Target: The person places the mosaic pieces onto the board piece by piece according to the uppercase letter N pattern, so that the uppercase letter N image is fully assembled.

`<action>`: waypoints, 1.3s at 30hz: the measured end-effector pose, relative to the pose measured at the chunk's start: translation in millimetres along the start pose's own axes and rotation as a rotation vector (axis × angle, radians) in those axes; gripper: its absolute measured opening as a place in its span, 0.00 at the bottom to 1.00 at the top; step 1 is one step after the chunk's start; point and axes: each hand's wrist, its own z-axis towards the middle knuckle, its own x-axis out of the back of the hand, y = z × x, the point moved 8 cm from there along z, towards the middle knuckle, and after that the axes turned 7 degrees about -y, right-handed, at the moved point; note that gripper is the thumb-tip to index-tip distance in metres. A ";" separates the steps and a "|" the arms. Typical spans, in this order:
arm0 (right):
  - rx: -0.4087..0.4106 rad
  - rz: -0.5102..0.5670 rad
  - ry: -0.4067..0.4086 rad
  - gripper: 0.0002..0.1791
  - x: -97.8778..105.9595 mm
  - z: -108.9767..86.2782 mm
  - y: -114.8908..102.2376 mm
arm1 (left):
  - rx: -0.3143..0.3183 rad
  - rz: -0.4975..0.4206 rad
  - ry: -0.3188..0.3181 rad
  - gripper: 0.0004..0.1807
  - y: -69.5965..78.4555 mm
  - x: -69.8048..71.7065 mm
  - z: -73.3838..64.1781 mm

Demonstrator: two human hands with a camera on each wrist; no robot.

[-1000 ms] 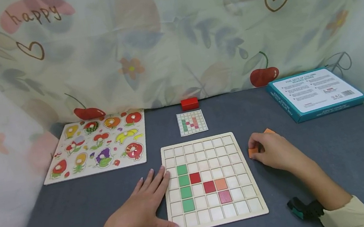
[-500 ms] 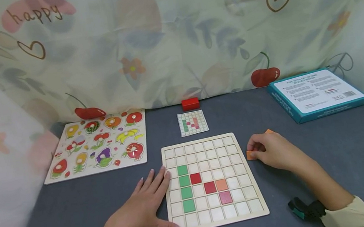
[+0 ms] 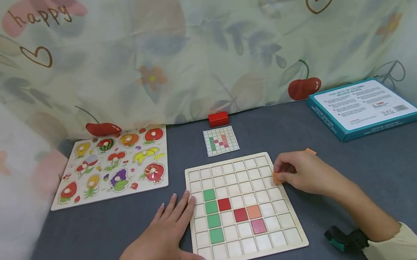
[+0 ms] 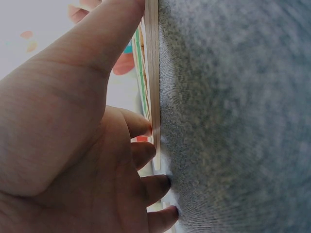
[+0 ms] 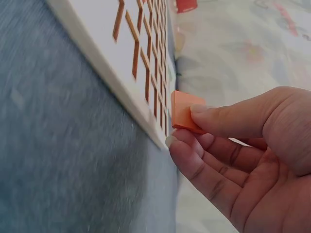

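Observation:
A wooden grid board [image 3: 249, 248] lies on the dark table with green tiles [image 3: 212, 207] in one column, plus red, pink and orange tiles [image 3: 253, 211] in other cells. My left hand [image 3: 163, 234] rests along the board's left edge, fingers spread and straight, the thumb on its near-left corner. Between thumb and fingertips my right hand [image 3: 306, 174] pinches an orange square tile [image 5: 184, 111], held at the board's right edge. The right wrist view shows this tile tilted, close to the rim. Another orange piece [image 3: 311, 151] is partly hidden behind the right hand.
Behind the board lies a small pattern card [image 3: 221, 140], with a red block [image 3: 218, 119] beyond it. A fruit puzzle board [image 3: 111, 168] lies at the left. A teal box [image 3: 365, 108] sits at the back right. A patterned cloth [image 3: 197, 47] hangs behind the table.
My right hand has moved left with the orange tile, from beside the board to its right edge. The left hand and the tiles on the board stay where they were.

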 end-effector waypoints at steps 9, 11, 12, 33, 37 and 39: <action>0.043 0.008 -0.049 0.06 -13.9 9.5 -22.1 | 0.006 -0.008 -0.003 0.73 0.5 0.0 0.1; 0.064 0.007 -0.059 0.07 -19.0 12.1 -26.6 | 0.005 -0.012 -0.003 0.73 0.3 -0.3 -0.1; 0.076 0.009 -0.064 0.08 -21.5 13.2 -29.2 | 0.006 -0.013 -0.004 0.73 0.2 -0.4 -0.1; 0.201 -0.050 -0.103 0.09 -51.2 20.1 -54.8 | 0.013 0.001 -0.007 0.73 0.5 -0.6 0.4; 0.200 -0.088 -0.095 0.08 -51.6 17.7 -55.0 | 0.015 -0.001 -0.009 0.73 0.5 -0.3 0.4; 0.213 -0.103 -0.090 0.07 -50.7 16.2 -55.0 | 0.015 -0.003 -0.010 0.73 0.6 0.0 0.4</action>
